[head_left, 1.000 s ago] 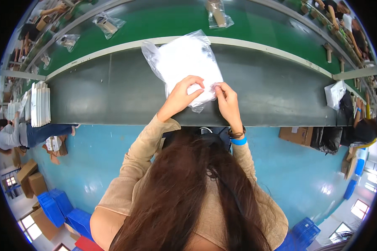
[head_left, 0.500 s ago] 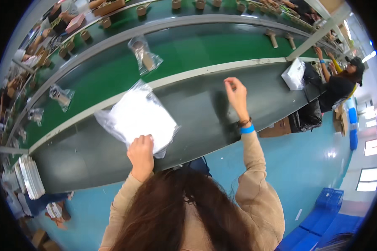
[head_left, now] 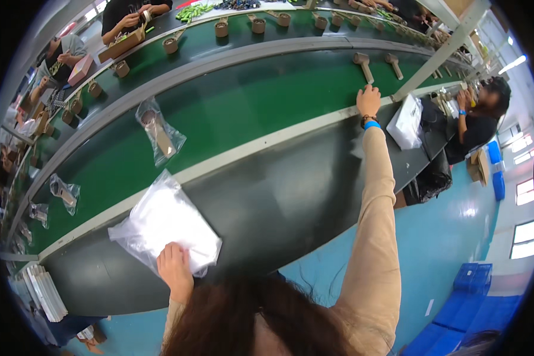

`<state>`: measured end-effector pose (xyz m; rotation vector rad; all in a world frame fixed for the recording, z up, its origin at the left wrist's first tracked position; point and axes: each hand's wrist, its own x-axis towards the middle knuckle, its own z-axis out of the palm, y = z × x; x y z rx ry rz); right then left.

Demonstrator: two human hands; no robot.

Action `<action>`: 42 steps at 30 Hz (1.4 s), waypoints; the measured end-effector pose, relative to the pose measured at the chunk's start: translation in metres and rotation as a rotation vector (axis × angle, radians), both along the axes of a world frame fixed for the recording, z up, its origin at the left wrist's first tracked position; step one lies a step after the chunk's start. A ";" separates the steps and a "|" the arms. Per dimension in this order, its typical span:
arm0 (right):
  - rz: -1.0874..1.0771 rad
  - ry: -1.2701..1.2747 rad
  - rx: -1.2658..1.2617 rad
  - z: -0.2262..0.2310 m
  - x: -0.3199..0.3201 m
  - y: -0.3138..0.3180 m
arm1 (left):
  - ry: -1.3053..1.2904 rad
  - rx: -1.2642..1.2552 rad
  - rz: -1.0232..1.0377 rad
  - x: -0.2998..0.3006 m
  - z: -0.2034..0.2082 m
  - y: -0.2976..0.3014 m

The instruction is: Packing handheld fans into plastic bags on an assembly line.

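On the dark table to the left lies a stack of clear plastic bags (head_left: 166,216), white and shiny in the light. My left hand (head_left: 175,267) is on its near edge, fingers bent and closed on the bag film. My right arm stretches far forward to the green conveyor belt. At its end my right hand (head_left: 368,102) holds nothing, fingers apart, just at the lower end of a tan handheld device (head_left: 364,67) with a round head and straight handle. A second such device (head_left: 393,66) lies to its right.
A bagged tan device (head_left: 160,133) lies on the belt, with several more further left. A white metal post (head_left: 439,50) stands right of my right hand. Beyond it are a white bag stack (head_left: 406,123) and a co-worker (head_left: 486,115). Flat white pieces (head_left: 44,291) stand at far left.
My right hand has reached forward from above the table to the belt. My left hand and the bag stack appear lower and further left. Belt items have shifted left in view.
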<state>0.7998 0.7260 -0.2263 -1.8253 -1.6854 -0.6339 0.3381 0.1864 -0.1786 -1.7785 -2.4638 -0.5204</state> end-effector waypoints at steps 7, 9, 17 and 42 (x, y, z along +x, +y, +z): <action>-0.014 -0.227 0.033 0.018 -0.017 0.085 | -0.364 -0.184 -0.030 -0.004 0.040 0.003; 0.098 -0.231 -0.080 0.022 -0.038 0.099 | -0.455 -0.213 -0.017 0.001 0.046 0.004; 0.252 -0.575 0.073 -0.015 0.041 0.210 | -0.627 -0.321 0.089 -0.005 0.054 0.021; 0.617 0.187 -0.085 0.032 0.099 0.122 | -0.919 -0.097 -0.050 -0.013 0.027 0.000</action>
